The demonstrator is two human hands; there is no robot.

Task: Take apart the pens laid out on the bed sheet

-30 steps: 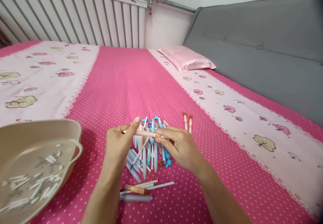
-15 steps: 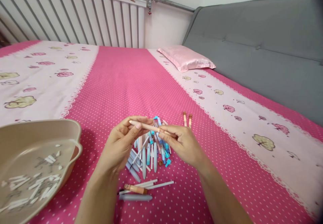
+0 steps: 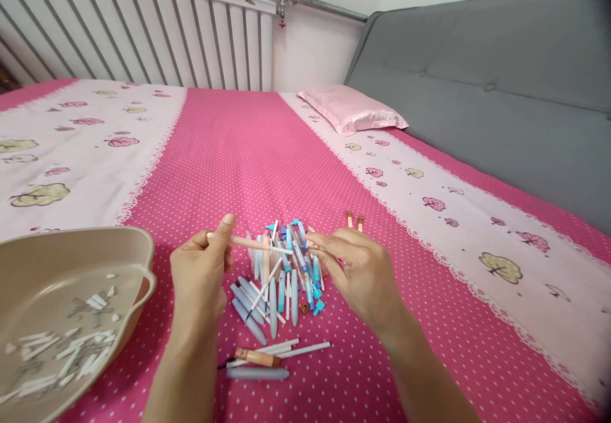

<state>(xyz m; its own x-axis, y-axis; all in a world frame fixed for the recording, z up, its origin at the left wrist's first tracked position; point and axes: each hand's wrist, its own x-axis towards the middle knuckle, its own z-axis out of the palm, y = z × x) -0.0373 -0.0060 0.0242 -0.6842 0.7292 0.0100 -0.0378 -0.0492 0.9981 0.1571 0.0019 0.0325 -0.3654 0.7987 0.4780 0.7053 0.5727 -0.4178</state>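
My left hand (image 3: 200,273) is closed, its thumb pressed on a peach pen barrel (image 3: 248,242). A thin white stick (image 3: 280,250) juts from the barrel's right end, pointing toward my right hand. Fingers bent in a pinch, my right hand (image 3: 358,267) holds a small peach pen part (image 3: 310,242), mostly covered by the fingertips. A gap separates the two pieces. Below and behind them lies a pile of pen parts (image 3: 300,264): blue, clear and white pieces. Grey-blue barrels (image 3: 249,312) sit at its left side.
At left stands a beige basin (image 3: 81,238) with several short white pieces inside. Nearer me, a brown-and-peach pen part (image 3: 258,357) rests by white sticks (image 3: 305,350) and a grey-blue barrel (image 3: 258,373). Two peach pieces with brown ends (image 3: 360,221) lie beyond my right hand.
My hands have moved apart, the left one leftward. The peach pen has come apart: the barrel with the exposed white stick stays in my left hand, a small part in my right.
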